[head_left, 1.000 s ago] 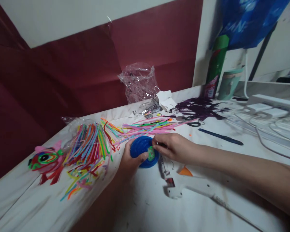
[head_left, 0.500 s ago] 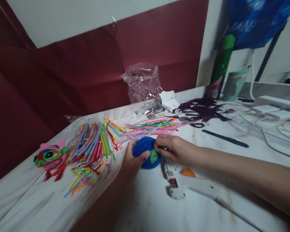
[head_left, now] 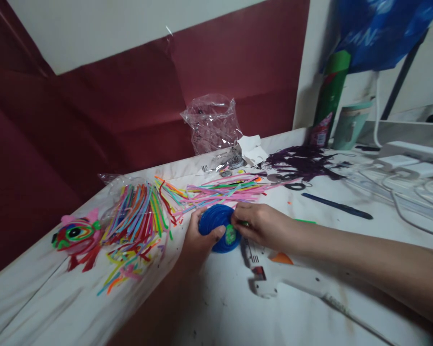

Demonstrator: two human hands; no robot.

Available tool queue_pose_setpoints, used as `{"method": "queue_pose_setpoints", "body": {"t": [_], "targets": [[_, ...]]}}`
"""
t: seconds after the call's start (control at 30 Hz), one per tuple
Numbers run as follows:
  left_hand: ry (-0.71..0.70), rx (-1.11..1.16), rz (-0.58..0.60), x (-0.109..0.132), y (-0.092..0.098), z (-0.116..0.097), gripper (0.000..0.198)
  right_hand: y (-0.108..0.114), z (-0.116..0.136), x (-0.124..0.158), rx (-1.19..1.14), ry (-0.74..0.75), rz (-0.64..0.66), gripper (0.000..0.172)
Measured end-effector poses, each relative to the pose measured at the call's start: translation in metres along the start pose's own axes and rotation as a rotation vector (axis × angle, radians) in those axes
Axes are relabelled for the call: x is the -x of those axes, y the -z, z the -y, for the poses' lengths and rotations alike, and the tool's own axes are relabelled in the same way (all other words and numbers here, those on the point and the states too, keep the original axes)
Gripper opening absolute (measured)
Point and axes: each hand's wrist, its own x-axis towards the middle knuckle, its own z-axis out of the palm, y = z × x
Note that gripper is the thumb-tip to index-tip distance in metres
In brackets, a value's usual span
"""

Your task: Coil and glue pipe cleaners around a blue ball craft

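My left hand (head_left: 199, 240) grips a round blue coiled disc (head_left: 216, 222) from below, thumb pressed on its face. My right hand (head_left: 261, 224) is closed in a pinch at the disc's right edge, holding a thin green strip against a small green coil (head_left: 230, 234) stuck on the disc. Both hands hover just above the white table (head_left: 216, 307). Directly under my right wrist lies a white glue gun (head_left: 274, 276), nozzle pointing toward the disc.
Piles of colourful strips (head_left: 140, 216) spread to the left and behind. A red and green paper fish (head_left: 75, 235) lies far left. Behind are a clear plastic bag (head_left: 212, 122), dark purple strips (head_left: 303, 161), scissors (head_left: 286, 181), a dark pen (head_left: 337, 205), cables and a power strip (head_left: 407, 163).
The view shifted slightly; both hands with the disc sit a little further right. The grip on the disc and the pinch look unchanged.
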Motion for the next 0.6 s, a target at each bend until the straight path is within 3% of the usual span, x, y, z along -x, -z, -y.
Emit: {"method": "queue_pose_setpoints", "body": {"t": [0.33,0.43,0.6], "targets": [[-0.079,-0.133,-0.081,0.005,-0.003,-0.005,0.071,-0.009,0.005,0.002,0.060,0.011,-0.032,0.013],[-0.066,-0.101,-0.104,0.006,-0.004,-0.011,0.066,-0.012,0.005,0.004,0.005,-0.047,-0.099,0.006],[-0.044,-0.096,-0.108,0.004,-0.004,-0.016,0.062,-0.014,0.002,0.003,-0.055,-0.113,-0.141,0.009]]}}
